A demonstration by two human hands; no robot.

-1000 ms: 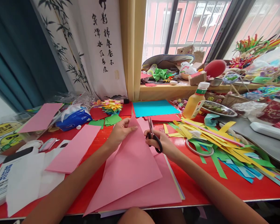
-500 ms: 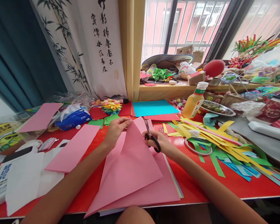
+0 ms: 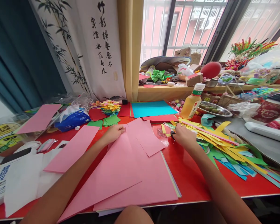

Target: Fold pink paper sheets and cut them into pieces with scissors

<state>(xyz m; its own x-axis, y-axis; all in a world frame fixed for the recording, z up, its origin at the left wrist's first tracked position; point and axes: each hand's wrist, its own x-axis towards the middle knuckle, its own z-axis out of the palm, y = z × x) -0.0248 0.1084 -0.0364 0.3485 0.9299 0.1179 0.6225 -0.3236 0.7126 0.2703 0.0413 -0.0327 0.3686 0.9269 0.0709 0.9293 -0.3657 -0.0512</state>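
Scissors (image 3: 172, 135) mostly hidden beneath right fingers (image 3: 180, 130) (can't tell grip); left fingers (image 3: 120, 128) pinch pink paper (image 3: 108, 172), plain, widening away from them.

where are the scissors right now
In the head view, the scissors are right of centre, mostly hidden by the right hand, beside the yellow paper strips; only a black part shows.

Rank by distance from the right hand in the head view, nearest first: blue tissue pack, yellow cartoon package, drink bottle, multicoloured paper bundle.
1. Drink bottle: just beyond the right hand.
2. Multicoloured paper bundle: at the back, left of centre.
3. Blue tissue pack: farther left.
4. Yellow cartoon package: far left edge.
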